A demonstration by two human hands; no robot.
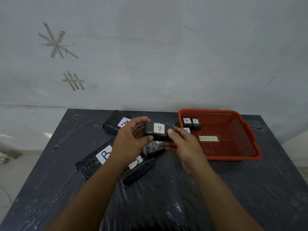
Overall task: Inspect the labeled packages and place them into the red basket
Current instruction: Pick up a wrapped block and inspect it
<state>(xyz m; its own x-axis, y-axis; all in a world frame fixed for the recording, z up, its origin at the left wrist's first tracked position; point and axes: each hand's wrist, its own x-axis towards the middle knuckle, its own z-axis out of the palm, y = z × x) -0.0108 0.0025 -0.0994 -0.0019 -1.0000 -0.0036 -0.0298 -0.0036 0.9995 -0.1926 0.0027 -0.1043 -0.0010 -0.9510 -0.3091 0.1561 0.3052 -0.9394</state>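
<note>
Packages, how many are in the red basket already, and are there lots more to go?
Three small packages already sit in the basket. Both hands, left and right, hold an "A" package. At least one more small package lies under the hands.

Both forearms enter from the bottom edge and converge toward centre, hands raised above the desk [250,189]. Left hand [131,140]: palm turned inward, fingers curled over the far side of the package labeled A [158,131], thumb on its near lower edge. Right hand [185,147]: back of hand toward camera, thumb pressed on the package's right end, fingers curled beneath it.
</note>
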